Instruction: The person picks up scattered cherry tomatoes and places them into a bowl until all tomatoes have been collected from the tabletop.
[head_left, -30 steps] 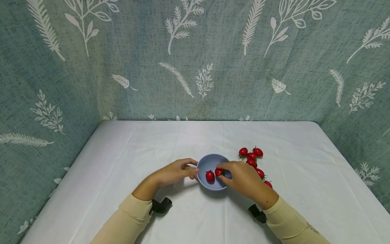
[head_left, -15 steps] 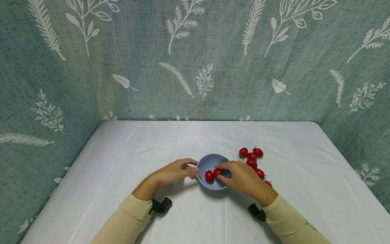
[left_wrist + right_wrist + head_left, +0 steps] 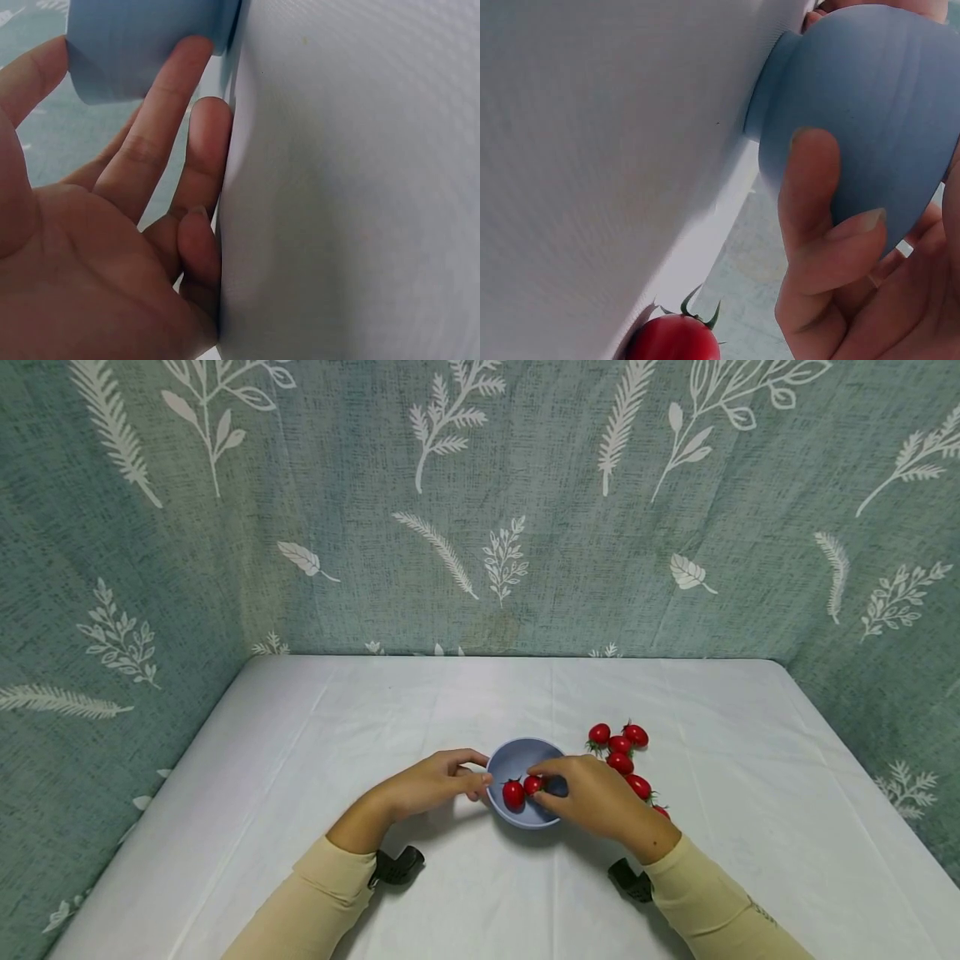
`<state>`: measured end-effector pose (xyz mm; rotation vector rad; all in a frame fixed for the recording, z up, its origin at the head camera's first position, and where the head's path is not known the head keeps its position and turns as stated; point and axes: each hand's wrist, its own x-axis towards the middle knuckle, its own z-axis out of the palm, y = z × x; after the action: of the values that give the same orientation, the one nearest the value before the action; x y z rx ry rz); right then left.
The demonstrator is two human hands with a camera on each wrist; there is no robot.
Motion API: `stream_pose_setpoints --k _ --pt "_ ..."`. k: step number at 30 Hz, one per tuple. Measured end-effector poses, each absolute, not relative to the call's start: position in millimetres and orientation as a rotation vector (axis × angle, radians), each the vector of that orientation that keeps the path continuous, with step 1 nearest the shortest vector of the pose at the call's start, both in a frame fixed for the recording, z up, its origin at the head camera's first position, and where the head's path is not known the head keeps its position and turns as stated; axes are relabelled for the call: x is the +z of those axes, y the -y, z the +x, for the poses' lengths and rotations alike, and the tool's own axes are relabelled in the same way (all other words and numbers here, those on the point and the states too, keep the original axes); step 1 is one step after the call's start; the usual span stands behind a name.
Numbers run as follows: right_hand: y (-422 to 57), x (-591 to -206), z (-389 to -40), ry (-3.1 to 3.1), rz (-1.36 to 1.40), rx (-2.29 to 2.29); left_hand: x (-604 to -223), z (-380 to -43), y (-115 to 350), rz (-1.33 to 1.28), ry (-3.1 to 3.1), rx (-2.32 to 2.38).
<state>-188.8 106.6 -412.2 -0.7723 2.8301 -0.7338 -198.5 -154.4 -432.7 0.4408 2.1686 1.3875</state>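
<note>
A small blue bowl (image 3: pixel 527 748) stands on the white cloth, with a cherry tomato (image 3: pixel 513 796) lying in it. Against the bowl's left side rest the fingertips of my left hand (image 3: pixel 427 787); in the left wrist view its fingers are mostly straight and the palm is apart from the wall. My right hand (image 3: pixel 596 795) reaches over the right rim and pinches a second cherry tomato (image 3: pixel 532 785) between thumb and index finger inside the bowl. Its other fingers (image 3: pixel 810 187) stay outside, by the bowl's outer wall. The right hand hides part of the bowl.
Several cherry tomatoes (image 3: pixel 620 763) with green stems lie in a loose line to the right, partly behind the right hand and wrist. White cloth (image 3: pixel 375 710) covers the table. A green leaf-patterned curtain (image 3: pixel 585 568) hangs behind and at both sides.
My right hand has shifted slightly left with its pinched cherry tomato, which now sits closer to the other one in the bowl. The left hand has stayed at the bowl.
</note>
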Motion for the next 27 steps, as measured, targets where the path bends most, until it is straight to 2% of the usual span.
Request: stream_pose_setpoints --k 13,27 --pt "-109 -407 -186 -2.879 -0.822 -0.638 -431 -197 152 0.417 -2.124 1.432" --pt "-124 -377 -171 -3.013 -0.83 -0.683 -431 -197 151 0.337 -2.041 1.516"
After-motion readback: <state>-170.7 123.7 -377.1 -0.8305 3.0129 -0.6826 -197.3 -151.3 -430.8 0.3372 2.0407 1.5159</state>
